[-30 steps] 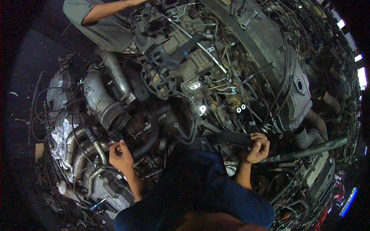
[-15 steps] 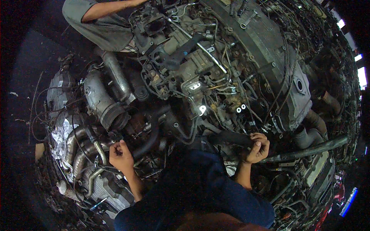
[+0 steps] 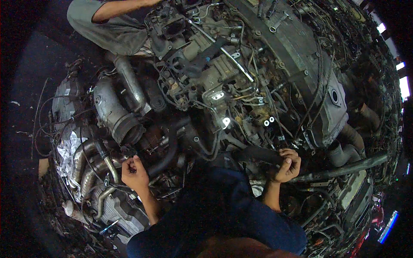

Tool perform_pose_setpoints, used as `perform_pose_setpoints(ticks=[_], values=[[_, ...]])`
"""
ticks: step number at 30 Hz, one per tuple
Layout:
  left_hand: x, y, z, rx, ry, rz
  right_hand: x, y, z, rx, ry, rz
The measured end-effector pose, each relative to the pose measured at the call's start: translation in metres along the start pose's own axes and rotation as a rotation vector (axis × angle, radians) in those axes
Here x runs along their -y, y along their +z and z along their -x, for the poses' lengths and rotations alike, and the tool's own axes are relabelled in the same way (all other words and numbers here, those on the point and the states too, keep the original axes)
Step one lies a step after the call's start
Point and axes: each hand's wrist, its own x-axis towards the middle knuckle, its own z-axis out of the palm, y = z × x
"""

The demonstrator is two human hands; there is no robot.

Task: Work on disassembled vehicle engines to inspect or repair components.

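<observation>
My left hand (image 3: 135, 173) is closed in a pinch beside curved metal pipes (image 3: 86, 165). Something small and dark may be at its fingertips, but I cannot make it out. My right hand (image 3: 287, 167) has its fingers curled in toward the palm, at the right end of a thick black hose (image 3: 260, 155). Whether it grips anything is hidden by the fingers. Between and beyond my hands lies a greasy engine (image 3: 219, 71) with tubes, brackets and wiring. A long bright metal bar (image 3: 235, 64) rests slantwise across it.
A co-worker's arm (image 3: 122, 9) in a grey-green sleeve reaches onto the engine's far side. A grey metal cylinder (image 3: 114, 107) stands at left. A wrench (image 3: 279, 22) lies on a large cover. A long dark pipe (image 3: 344, 168) extends right. A pen-like item (image 3: 109, 227) lies at lower left.
Both my hands stay almost where they were, still closed. The co-worker's sleeve has shifted slightly to the left.
</observation>
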Motion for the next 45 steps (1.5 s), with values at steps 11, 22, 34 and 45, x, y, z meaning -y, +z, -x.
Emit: perform_pose_setpoints(ticks=[11, 22, 34, 45], values=[[0.0044, 0.0014, -0.0005, 0.005, -0.025, 0.021, -0.0035, -0.0027, 0.0013, 0.001, -0.005, -0.005], [0.0009, -0.0003, -0.0004, 0.017, -0.006, 0.014, -0.0003, -0.0006, -0.0007, 0.007, -0.016, -0.002], [0.0035, 0.0004, -0.0008, 0.018, -0.016, 0.057, -0.0010, 0.0001, -0.0004, 0.003, -0.015, -0.019], [-0.0011, 0.0009, -0.0003, 0.013, -0.026, 0.047, -0.0029, -0.0024, 0.0007, -0.002, -0.013, -0.016]])
